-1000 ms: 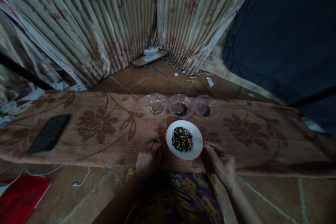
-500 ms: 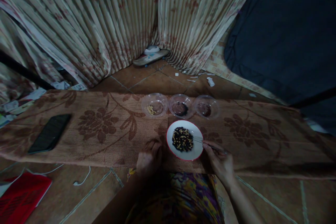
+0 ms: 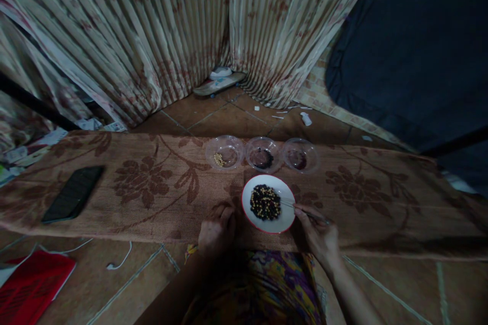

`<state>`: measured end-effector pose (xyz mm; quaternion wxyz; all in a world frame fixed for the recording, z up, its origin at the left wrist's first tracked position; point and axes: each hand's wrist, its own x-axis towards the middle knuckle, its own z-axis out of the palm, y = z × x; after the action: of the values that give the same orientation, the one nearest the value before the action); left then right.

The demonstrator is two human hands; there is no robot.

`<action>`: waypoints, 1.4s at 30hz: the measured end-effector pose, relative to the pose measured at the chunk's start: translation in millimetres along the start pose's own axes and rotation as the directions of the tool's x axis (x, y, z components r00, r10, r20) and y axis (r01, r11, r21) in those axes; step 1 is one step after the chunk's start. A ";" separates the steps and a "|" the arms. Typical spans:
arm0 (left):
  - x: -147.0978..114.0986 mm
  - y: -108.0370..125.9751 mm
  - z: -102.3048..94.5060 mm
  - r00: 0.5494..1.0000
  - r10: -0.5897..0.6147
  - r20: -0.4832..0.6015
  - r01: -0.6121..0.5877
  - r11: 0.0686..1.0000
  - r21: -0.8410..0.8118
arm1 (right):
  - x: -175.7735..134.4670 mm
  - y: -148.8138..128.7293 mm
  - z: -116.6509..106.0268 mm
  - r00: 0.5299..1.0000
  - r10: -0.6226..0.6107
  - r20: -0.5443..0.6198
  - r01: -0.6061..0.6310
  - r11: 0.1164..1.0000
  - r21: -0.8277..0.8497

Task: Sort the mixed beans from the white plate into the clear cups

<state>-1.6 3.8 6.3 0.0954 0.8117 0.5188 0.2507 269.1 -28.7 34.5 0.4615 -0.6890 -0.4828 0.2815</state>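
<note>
My right hand (image 3: pixel 317 228) is closed on a pair of metal tweezers (image 3: pixel 287 202), at the right rim of a white plate with a red edge (image 3: pixel 273 226). The tweezers' tips reach over the plate to a heap of mixed black and yellowish beans (image 3: pixel 265 203). Curled on the cloth left of the plate rests my left hand (image 3: pixel 216 228), with nothing visible in it. Behind the plate stand three clear plastic bowls: the left bowl (image 3: pixel 233 146) has some yellowish beans, the middle bowl (image 3: pixel 259 142) black ones, the right bowl (image 3: pixel 305 145) dark reddish ones.
A brown flowered cloth (image 3: pixel 160 213) covers the long, narrow table. Far left on it lies a dark phone (image 3: pixel 73 194). Beyond are a skateboard (image 3: pixel 219 85) and striped curtains (image 3: pixel 183 20). A red bag (image 3: pixel 36 284) and a white cable (image 3: pixel 124 259) lie on the floor.
</note>
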 end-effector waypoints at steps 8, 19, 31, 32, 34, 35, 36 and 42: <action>-1.0 -0.7 1.4 1.000 -0.013 -0.002 0.012 1.000 -0.009 | -1.2 -7.0 -0.7 0.999 0.003 -0.032 -0.001 0.999 0.047; -2.1 -2.8 3.7 1.000 0.001 -0.020 -0.001 1.000 0.020 | 54.8 -60.2 22.4 0.968 -0.085 -0.237 0.136 0.968 0.209; -1.5 -1.8 2.6 0.998 0.016 -0.060 -0.015 1.000 0.015 | 59.0 -59.0 25.6 0.950 -0.175 -0.258 0.223 0.960 0.170; -1.5 -1.8 2.7 0.998 0.018 -0.058 -0.017 1.000 0.011 | 53.7 -56.3 20.4 0.950 -0.184 -0.251 0.226 0.962 0.151; -1.5 -1.9 2.7 0.999 0.016 -0.049 -0.016 1.000 0.007 | 43.5 -48.4 9.5 0.954 -0.201 -0.223 0.228 0.968 0.104; -1.4 -2.1 2.7 0.999 0.015 -0.044 -0.015 1.000 0.006 | 38.7 -43.5 4.2 0.959 -0.203 -0.197 0.222 0.972 0.080; -1.4 -2.2 2.6 0.999 0.015 -0.040 -0.014 1.000 0.005 | 34.1 -38.4 -0.8 0.965 -0.201 -0.168 0.213 0.975 0.057; -0.6 -2.9 1.6 0.999 0.020 -0.026 -0.020 1.000 -0.002 | 14.2 -22.4 -18.7 0.969 -0.229 0.097 0.237 0.968 -0.084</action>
<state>-3.3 4.7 3.5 0.0871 0.8134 0.5114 0.2630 280.9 -20.0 63.5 0.4368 -0.6356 -0.5929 0.2318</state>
